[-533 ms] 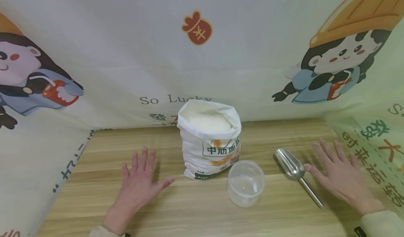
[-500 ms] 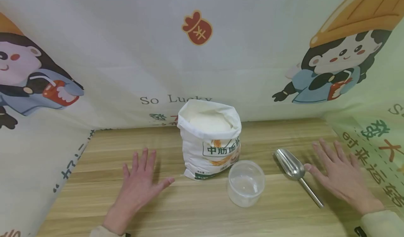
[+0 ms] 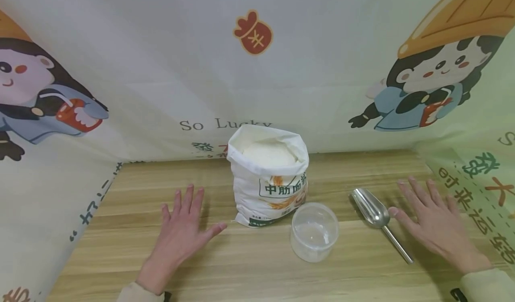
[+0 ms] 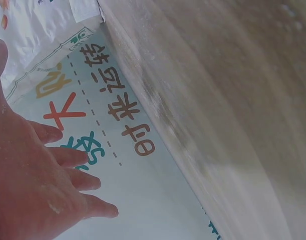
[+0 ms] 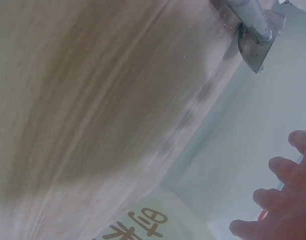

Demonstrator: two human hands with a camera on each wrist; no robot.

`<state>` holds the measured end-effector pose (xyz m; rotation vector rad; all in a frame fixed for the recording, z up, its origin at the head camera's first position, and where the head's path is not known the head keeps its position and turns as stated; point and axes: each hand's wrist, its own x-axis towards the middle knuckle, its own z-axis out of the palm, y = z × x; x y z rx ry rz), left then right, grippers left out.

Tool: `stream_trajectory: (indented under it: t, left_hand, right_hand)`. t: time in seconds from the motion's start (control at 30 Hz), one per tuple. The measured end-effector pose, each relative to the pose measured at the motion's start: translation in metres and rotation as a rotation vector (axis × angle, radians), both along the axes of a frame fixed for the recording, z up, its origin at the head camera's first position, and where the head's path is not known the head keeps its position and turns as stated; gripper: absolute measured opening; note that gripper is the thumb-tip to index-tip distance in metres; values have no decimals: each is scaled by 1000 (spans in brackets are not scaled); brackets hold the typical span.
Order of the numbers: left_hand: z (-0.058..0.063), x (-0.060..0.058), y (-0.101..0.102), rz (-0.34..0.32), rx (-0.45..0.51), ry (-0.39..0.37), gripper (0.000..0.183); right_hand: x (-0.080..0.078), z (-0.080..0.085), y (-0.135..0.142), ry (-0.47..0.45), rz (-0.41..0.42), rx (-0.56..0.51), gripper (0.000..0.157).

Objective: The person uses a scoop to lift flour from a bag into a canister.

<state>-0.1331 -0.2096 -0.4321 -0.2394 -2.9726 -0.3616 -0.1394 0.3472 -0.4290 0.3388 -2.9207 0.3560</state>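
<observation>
A white bag of flour [image 3: 268, 199], its top rolled open and flour showing inside, stands upright at the middle of the table. Just in front of it, to the right, is a clear round plastic tub [image 3: 314, 233]. A metal scoop [image 3: 374, 212] lies farther right, its handle toward the person. To the left of the bag, my left hand [image 3: 183, 235] has its fingers spread and holds nothing; the left wrist view shows these fingers [image 4: 67, 156] apart as well. My right hand [image 3: 436, 223] is spread beside the scoop, thumb tip close to the scoop's neck, holding nothing.
The wood-grain table [image 3: 241, 266] meets a printed cloth [image 3: 322, 82] that rises behind it and along both sides. Cartoon figures and lettering decorate the cloth. Some white specks dot the tabletop in the right wrist view.
My left hand has shifted slightly to the right, toward the flour bag. The head view has tilted a little. The right hand, bag, tub and scoop stay in place.
</observation>
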Motion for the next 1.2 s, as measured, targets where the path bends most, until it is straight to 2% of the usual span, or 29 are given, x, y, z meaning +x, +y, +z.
stream_trajectory:
  t: [0.27,0.57,0.9,1.03,1.2]
  left_hand:
    - [1,-2,1,-4,5,13,107]
    - [4,-2,9,-25,57,-6,109]
    - [6,-10,27,-45,263,-10,103]
    - [7,-15,35,-46,375,-39,104]
    - [7,-24,45,-18,502,-110,111]
  right_hand:
    - [3,2,-7,7,17,-15,76]
    - [3,14,-32,-20,62,-65,73]
    - [-8,31,-85,-17,170,-188,64]
    - [-15,35,-106,-47,203,-263,62]
    - [-27,38,-127,-120,201,-326,65]
